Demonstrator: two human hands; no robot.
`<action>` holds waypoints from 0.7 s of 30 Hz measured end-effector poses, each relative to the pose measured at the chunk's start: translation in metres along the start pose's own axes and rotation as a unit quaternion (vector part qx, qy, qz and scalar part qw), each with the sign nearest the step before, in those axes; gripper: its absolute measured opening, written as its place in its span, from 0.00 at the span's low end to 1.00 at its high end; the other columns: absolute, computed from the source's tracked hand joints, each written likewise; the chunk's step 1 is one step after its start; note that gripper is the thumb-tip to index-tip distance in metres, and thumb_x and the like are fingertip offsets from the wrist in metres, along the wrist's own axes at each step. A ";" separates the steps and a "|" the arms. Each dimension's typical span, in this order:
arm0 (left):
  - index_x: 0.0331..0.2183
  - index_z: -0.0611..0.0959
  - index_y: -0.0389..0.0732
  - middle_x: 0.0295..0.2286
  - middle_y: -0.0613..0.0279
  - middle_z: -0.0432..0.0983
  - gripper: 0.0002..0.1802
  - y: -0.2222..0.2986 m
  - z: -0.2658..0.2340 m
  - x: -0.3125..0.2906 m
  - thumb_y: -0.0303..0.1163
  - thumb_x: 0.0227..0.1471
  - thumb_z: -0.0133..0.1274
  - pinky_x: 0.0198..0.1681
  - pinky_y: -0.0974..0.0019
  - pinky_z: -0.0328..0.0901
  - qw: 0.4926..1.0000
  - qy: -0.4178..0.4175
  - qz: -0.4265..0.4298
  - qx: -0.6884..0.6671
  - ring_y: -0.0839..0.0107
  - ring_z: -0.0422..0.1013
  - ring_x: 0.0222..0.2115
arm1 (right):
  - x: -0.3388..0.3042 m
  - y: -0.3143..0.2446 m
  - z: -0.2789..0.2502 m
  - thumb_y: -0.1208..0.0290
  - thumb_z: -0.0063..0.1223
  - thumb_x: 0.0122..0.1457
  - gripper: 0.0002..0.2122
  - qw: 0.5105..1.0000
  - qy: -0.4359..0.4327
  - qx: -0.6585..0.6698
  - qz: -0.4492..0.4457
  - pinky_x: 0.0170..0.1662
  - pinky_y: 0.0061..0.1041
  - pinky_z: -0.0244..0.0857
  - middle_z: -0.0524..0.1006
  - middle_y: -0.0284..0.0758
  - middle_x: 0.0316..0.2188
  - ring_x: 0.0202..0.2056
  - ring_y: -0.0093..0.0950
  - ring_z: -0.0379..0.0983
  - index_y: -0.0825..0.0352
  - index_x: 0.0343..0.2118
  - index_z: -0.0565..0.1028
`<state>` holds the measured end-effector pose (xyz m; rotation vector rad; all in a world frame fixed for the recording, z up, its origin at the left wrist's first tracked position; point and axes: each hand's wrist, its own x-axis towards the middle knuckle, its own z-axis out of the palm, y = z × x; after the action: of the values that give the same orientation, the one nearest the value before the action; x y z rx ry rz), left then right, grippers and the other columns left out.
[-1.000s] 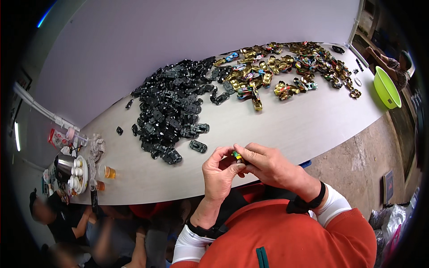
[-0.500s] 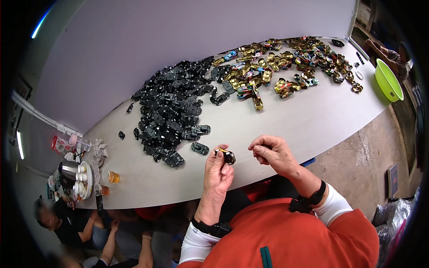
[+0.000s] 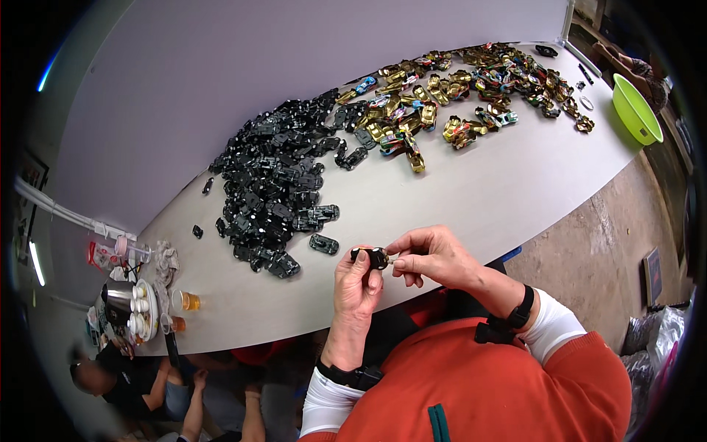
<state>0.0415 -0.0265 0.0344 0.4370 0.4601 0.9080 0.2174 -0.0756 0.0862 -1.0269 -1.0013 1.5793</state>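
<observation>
My left hand (image 3: 356,286) pinches a small black toy-car part (image 3: 372,257) at its fingertips, just above the near edge of the white table (image 3: 456,199). My right hand (image 3: 431,256) touches the part's right end with thumb and forefinger closed on it. Just beyond the hands lies a single black part (image 3: 324,244), and behind it a big heap of black toy-car parts (image 3: 276,177). Further right sits a spread of gold and coloured toy cars (image 3: 456,96).
A green bowl (image 3: 636,109) stands at the table's right end. At the left end are a glass of amber drink (image 3: 188,300), a plate with small white cups (image 3: 140,313) and packets. Another person (image 3: 132,383) sits below the left end. Bags lie on the floor at right.
My hands have drawn slightly apart; the small piece held between them now shows as a black part in the left fingers, with the right fingers at its end.
</observation>
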 end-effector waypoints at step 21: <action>0.27 0.74 0.36 0.21 0.60 0.72 0.06 0.004 0.034 0.000 0.26 0.48 0.55 0.11 0.75 0.57 0.971 0.113 0.129 0.167 0.75 0.64 0.11 | 0.006 0.019 -0.012 0.76 0.48 0.56 0.07 0.998 -0.013 0.065 -0.009 0.23 0.14 0.63 0.74 0.32 0.23 0.21 0.15 0.67 0.72 0.36 0.73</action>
<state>0.0578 -0.0295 0.0648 0.7160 0.7835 1.1427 0.2219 -0.0725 0.0636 -0.9076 -0.9114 1.6249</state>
